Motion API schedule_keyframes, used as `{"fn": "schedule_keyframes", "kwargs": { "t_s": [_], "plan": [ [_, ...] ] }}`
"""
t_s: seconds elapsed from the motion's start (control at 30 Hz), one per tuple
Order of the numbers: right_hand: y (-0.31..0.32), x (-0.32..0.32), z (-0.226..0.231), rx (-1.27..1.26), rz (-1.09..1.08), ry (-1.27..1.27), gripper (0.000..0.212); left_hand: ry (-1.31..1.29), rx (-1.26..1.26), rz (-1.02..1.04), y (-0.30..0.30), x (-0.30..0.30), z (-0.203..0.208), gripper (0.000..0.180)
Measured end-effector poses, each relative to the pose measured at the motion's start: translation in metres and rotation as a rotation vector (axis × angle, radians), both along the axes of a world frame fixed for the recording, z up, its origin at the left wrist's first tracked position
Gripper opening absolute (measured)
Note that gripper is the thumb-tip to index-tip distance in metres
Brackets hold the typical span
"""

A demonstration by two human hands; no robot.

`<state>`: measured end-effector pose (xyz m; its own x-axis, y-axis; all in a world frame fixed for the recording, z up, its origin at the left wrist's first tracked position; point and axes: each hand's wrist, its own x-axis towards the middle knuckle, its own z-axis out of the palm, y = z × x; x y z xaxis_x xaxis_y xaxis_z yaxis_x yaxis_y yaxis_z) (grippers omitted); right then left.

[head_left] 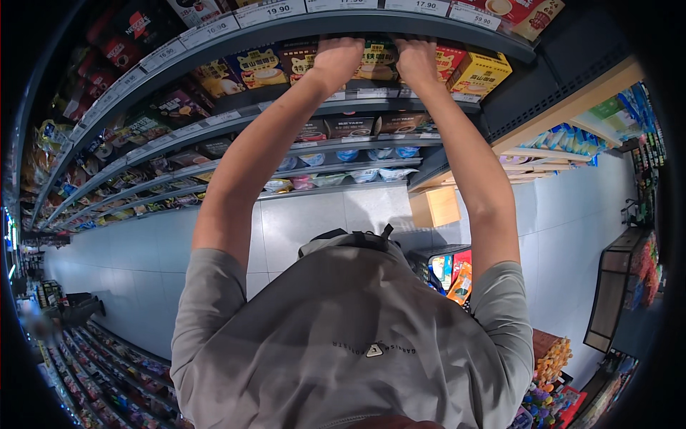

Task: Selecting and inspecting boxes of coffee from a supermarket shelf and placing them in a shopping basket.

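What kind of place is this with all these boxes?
It looks like a shop, probably a supermarket. There are long shelves full of boxes, price labels along the shelf edges, and what looks like a dark basket holding bright packets.

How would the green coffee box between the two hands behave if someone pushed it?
The green coffee box is probably fairly stiff, since its printed front looks flat. With that boxy shape, it would likely slide or tip rather than roll.
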<state>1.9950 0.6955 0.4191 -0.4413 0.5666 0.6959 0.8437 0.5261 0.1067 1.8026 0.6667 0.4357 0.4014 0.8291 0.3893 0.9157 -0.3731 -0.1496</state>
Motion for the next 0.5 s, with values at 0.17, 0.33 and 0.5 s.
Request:
{"fn": "schedule_keyframes", "kwargs": {
  "t_s": [0.17, 0.33, 0.5],
  "plan": [
    [0.004, -0.001, -0.012, 0.067, -0.024, 0.040, 0.036, -0.041, 0.090, -0.063, 0.010, -0.003, -0.007, 0.036],
    [0.001, 0.002, -0.013, -0.008, -0.051, 0.056, 0.039, -0.050, 0.105, -0.025, 0.006, 0.002, 0.001, 0.028],
    [-0.036, 0.007, -0.010, 0.075, 0.023, 0.195, 0.047, -0.042, -0.024, 0.103, 0.005, 0.007, 0.004, 0.027]
  ]
}}
